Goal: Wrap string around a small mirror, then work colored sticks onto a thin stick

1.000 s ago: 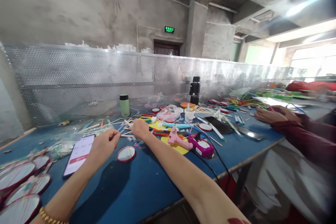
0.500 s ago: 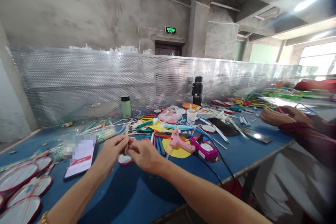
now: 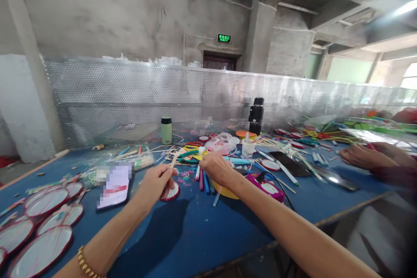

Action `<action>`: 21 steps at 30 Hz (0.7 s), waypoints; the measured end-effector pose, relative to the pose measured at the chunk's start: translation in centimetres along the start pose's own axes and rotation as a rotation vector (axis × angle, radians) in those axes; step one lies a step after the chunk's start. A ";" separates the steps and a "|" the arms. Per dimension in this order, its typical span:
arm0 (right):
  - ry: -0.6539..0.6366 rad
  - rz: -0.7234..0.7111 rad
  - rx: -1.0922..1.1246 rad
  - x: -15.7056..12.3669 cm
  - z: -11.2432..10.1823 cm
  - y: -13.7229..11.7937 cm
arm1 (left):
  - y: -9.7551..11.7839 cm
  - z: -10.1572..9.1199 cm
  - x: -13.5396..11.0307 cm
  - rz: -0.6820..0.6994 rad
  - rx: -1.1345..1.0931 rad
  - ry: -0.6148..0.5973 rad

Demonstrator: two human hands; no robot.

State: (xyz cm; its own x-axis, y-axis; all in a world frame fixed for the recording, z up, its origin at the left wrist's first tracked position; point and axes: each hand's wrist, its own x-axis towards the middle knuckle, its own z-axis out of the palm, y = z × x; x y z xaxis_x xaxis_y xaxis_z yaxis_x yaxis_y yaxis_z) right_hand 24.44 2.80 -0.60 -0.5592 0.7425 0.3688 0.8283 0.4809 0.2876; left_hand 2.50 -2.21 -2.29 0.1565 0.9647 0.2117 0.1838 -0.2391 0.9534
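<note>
My left hand is closed in a pinch on a flat wooden craft stick, which points upward. Beneath its fingers a small white disc with a red rim lies on the blue table. My right hand is stretched out over the supplies, its fingers curled down and mostly hidden, so what they touch does not show. Several coloured markers lie just below it, and green-handled pliers are beside it. A yellow disc is partly covered by my right wrist, as is the pink glue gun's place.
Several red-rimmed white discs and a phone are at left. A green bottle and a black flask stand at the back. A purple box with a cord is at right. Another person's hands work farther right.
My right hand has left my left hand and moved right over the supplies, covering the pink glue gun. My left hand keeps the craft stick. The view has turned left.
</note>
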 end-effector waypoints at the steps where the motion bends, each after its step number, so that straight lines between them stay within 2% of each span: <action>1: -0.012 -0.036 -0.015 0.4 0.4 -0.3 | -0.1 0.0 0.1 0.001 0.015 -0.002; 8: -0.071 -0.198 -0.035 2.7 2.1 -2.4 | -0.4 -0.2 0.5 0.014 0.042 -0.030; 12: -0.035 -0.242 0.051 2.5 1.8 -2.5 | -0.7 -0.4 0.7 0.042 0.003 -0.027; 16: 0.106 -0.216 0.228 1.5 -0.1 -2.2 | -0.7 -0.4 0.8 0.050 0.014 -0.022; 21: 0.413 0.024 0.570 0.5 -3.3 -2.3 | 0.3 0.5 -0.2 0.000 -0.011 -0.061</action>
State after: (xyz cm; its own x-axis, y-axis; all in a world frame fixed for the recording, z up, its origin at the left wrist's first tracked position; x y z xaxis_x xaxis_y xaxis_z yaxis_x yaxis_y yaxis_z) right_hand 22.15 0.52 1.82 -0.4146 0.5726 0.7072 0.6674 0.7197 -0.1915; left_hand 3.05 -2.53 -2.13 0.2151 0.9561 0.1990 0.1732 -0.2379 0.9557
